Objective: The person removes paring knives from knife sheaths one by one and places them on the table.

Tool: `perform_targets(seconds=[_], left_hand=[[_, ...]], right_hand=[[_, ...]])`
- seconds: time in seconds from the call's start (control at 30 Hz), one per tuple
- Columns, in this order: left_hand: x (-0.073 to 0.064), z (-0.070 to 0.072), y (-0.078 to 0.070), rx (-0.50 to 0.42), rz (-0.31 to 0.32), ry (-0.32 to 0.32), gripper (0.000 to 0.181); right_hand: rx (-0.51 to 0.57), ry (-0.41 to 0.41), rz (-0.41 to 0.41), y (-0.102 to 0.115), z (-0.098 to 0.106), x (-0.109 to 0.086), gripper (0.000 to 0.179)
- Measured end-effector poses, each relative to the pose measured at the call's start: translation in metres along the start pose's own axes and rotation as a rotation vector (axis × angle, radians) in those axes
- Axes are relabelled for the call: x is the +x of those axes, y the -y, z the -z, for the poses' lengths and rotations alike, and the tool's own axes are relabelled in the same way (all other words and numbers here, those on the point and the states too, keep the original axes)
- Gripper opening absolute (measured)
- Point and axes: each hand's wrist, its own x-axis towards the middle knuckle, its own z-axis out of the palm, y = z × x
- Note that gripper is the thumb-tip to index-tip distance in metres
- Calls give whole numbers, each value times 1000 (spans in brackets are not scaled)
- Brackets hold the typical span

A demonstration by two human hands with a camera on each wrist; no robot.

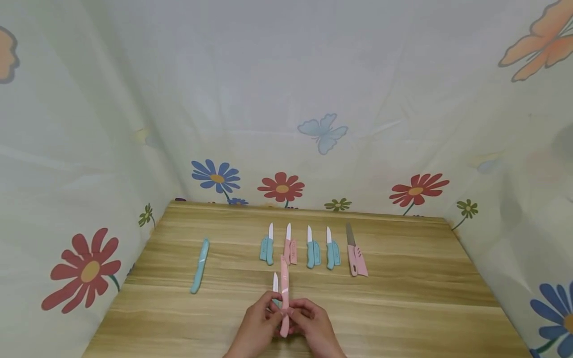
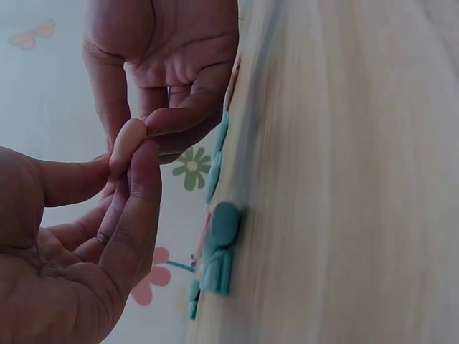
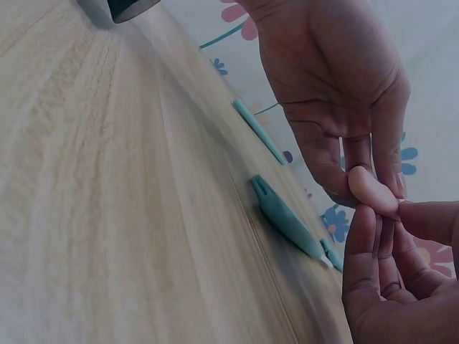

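Observation:
Both hands hold one pink knife (image 1: 284, 293) above the near middle of the table, its handle end toward the person. A pink cover lies along its blade. My left hand (image 1: 258, 320) pinches the handle between thumb and fingers from the left. From the other side, my right hand (image 1: 313, 323) pinches it with thumb and fingertips. The rounded pink handle end (image 2: 129, 143) shows between both hands in the left wrist view. Just beyond the left fingers lies a small knife with a white blade (image 1: 275, 281) and teal handle, partly hidden by the hand.
Farther back, several small knives (image 1: 310, 253) lie in a row beside their teal or pink sheaths. A larger grey-bladed knife (image 1: 351, 238) with a pink sheath (image 1: 360, 263) ends the row at right. At left lies a teal knife (image 1: 199, 268). Flowered curtains (image 1: 250, 99) surround the wooden table (image 1: 412, 303).

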Motion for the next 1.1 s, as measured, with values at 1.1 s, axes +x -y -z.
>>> perform_targets(seconds=[1.1], left_hand=[[0,-34,4,-36,19,83,22]], right_hand=[[7,-85,-70,-16,30,-21,33]])
